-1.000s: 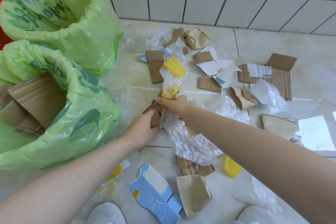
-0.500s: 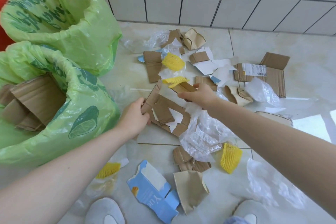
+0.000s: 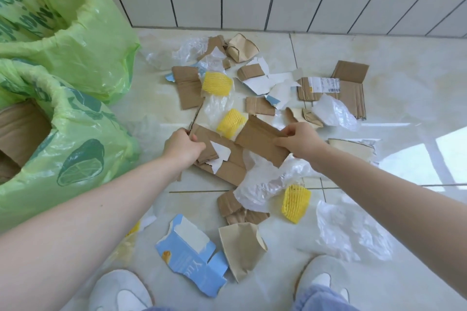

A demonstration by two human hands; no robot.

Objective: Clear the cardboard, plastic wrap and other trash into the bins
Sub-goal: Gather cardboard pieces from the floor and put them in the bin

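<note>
My left hand (image 3: 182, 149) grips the left edge of a big cardboard sheet (image 3: 228, 161), fingers curled over it. My right hand (image 3: 299, 142) pinches a smaller cardboard strip (image 3: 260, 142) lying across the sheet's right side, thumb on top. A yellow foam net (image 3: 231, 122) sits on the sheet between my hands, and crumpled plastic wrap (image 3: 267, 184) spills from under the strip toward me. More cardboard scraps, paper and clear plastic lie scattered over the tiled floor (image 3: 404, 98) up to the wall. Close to my feet lie a torn blue carton (image 3: 192, 262) and a tan paper piece (image 3: 241, 247). On my left stand two bins lined with green bags; the near bin (image 3: 75, 149) already holds cardboard, and the far bin (image 3: 83, 25) stands behind it.
</note>
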